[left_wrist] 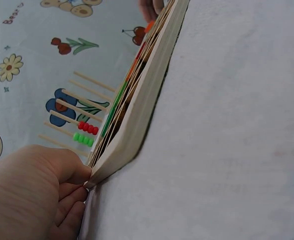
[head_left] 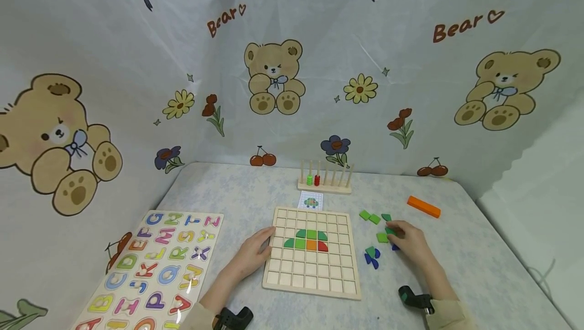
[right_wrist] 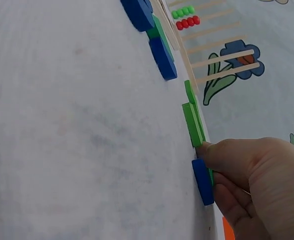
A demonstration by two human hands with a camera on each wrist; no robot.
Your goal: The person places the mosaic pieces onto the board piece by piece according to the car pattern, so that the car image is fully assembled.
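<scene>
My left hand rests at the left edge of the wooden grid board, thumb and fingers touching its rim; the left wrist view shows this close up. On the board, light green, dark green, orange and red pieces fill cells in two rows. Over the loose pieces at right, my right hand pinches a dark green piece, mostly hidden by fingers. A light green square lies beside its fingertips. Close under the fingers stands a blue piece. Another dark green piece lies just beyond.
Two light green squares and a cluster of blue pieces lie right of the board. Behind it are a pattern card and a peg rack with beads. An orange bar lies far right, an alphabet board left.
</scene>
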